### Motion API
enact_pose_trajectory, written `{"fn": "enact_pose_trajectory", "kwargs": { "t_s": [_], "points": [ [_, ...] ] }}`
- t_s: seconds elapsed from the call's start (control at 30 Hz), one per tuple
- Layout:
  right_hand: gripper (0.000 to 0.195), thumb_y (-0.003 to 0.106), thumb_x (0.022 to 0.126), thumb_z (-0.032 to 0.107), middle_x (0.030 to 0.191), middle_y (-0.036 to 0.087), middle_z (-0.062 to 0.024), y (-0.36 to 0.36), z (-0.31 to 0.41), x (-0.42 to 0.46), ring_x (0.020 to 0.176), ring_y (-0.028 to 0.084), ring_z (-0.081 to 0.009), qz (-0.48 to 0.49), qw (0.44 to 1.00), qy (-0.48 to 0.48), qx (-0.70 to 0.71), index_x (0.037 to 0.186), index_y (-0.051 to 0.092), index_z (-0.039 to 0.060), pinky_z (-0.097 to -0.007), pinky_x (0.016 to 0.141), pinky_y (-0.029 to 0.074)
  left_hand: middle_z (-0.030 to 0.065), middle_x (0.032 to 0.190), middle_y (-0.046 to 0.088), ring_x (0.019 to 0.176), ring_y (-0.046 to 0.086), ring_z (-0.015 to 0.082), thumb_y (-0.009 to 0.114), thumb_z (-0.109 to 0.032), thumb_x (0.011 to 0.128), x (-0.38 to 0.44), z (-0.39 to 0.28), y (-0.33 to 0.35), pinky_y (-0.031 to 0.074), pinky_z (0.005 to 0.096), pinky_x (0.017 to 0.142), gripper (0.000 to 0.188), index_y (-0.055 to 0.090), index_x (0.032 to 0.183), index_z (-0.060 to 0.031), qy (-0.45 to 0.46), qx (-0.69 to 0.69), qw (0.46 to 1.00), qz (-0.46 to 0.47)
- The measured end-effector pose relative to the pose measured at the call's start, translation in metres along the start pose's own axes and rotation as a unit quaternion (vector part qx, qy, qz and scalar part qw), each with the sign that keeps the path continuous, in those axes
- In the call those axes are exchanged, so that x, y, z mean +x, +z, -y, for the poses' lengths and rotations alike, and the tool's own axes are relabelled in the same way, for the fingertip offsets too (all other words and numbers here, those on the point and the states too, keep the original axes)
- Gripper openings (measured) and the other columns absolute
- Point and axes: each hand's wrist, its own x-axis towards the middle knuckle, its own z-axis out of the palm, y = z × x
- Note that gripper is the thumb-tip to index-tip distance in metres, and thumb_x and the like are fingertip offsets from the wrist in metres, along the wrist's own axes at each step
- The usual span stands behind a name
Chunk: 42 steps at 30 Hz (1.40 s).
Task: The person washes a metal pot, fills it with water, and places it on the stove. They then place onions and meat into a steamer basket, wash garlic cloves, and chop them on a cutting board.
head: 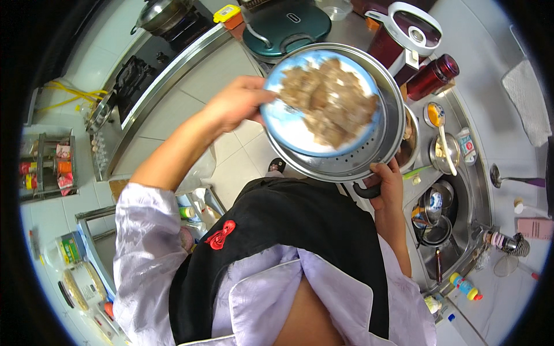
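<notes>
A blue-rimmed plate (277,125) bears a heap of raw, greyish-brown shrimp (329,101), slightly blurred. My left hand (242,101) grips its left edge, thumb on the rim. Under and behind the plate is a metal steamer pot tier (355,166) with small holes in its bottom. My right hand (385,181) holds this steamer at its lower right rim, beside a black handle (367,190). The plate overlaps the steamer's opening; whether it rests on the bottom cannot be told.
A dark green electric griddle (298,26) lies beyond the steamer. At right stand a red pitcher (402,39), a red bottle (433,78), a small bowl with a spoon (446,151) and a sink (463,259) holding pans. A gas stove (134,82) is at upper left.
</notes>
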Motion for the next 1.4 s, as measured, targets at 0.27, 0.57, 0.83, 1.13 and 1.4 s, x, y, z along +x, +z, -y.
{"fn": "enact_pose_trajectory", "kwargs": {
  "t_s": [0.27, 0.57, 0.83, 1.13, 1.4],
  "points": [
    [0.033, 0.053, 0.072, -0.003, 0.063, 0.057, -0.0053, 0.016, -0.016, 0.008, 0.044, 0.052, -0.0123, 0.043, 0.997, 0.023, -0.052, 0.104, 0.053, 0.0029, -0.0208, 0.041, 0.041, 0.0123, 0.079, 0.062, 0.061, 0.062, 0.0186, 0.049, -0.004, 0.083, 0.033, 0.033, 0.049, 0.055, 0.0262, 0.05, 0.017, 0.057, 0.093, 0.007, -0.115, -0.025, 0.993, 0.022],
    [0.039, 0.053, 0.071, -0.004, 0.072, 0.06, -0.0034, 0.024, -0.023, 0.002, 0.049, 0.054, -0.0105, 0.056, 0.996, 0.04, -0.051, 0.108, 0.053, 0.0044, -0.0202, 0.044, 0.044, 0.0136, 0.072, 0.061, 0.05, 0.059, 0.0174, 0.049, -0.005, 0.082, 0.025, 0.029, 0.013, 0.051, 0.0271, 0.043, 0.017, 0.057, 0.091, 0.0068, -0.134, 0.225, 0.962, 0.075],
    [0.039, 0.056, 0.068, -0.002, 0.07, 0.059, -0.0026, 0.036, -0.026, 0.011, 0.05, 0.055, -0.0105, 0.094, 0.982, 0.039, -0.161, 0.106, 0.054, 0.0039, -0.0193, 0.044, 0.043, 0.0065, 0.068, 0.058, 0.056, 0.058, 0.0146, 0.05, -0.015, 0.085, 0.025, 0.044, -0.015, 0.049, 0.0257, 0.05, 0.022, 0.057, 0.091, 0.0046, -0.143, 0.226, 0.955, 0.126],
    [0.038, 0.056, 0.068, -0.002, 0.072, 0.058, -0.002, 0.047, -0.036, 0.019, 0.048, 0.052, -0.0102, 0.105, 0.981, 0.062, -0.151, 0.105, 0.055, 0.0039, -0.0204, 0.041, 0.042, 0.0121, 0.09, 0.057, 0.084, 0.053, 0.0176, 0.036, -0.033, 0.095, 0.005, 0.079, -0.047, 0.043, 0.0323, 0.078, 0.039, 0.049, 0.102, 0.0023, 0.014, 0.356, 0.92, 0.163],
    [0.033, 0.055, 0.069, -0.002, 0.068, 0.053, -0.0002, 0.066, -0.041, 0.029, 0.047, 0.049, -0.0107, 0.133, 0.964, 0.119, -0.196, 0.1, 0.054, 0.0066, -0.0216, 0.041, 0.041, 0.0147, 0.072, 0.06, 0.079, 0.057, 0.031, 0.037, -0.046, 0.089, -0.03, 0.08, -0.053, 0.036, 0.0442, 0.075, 0.048, 0.056, 0.091, -0.0024, 0.089, 0.605, 0.791, -0.006]
  ]
}}
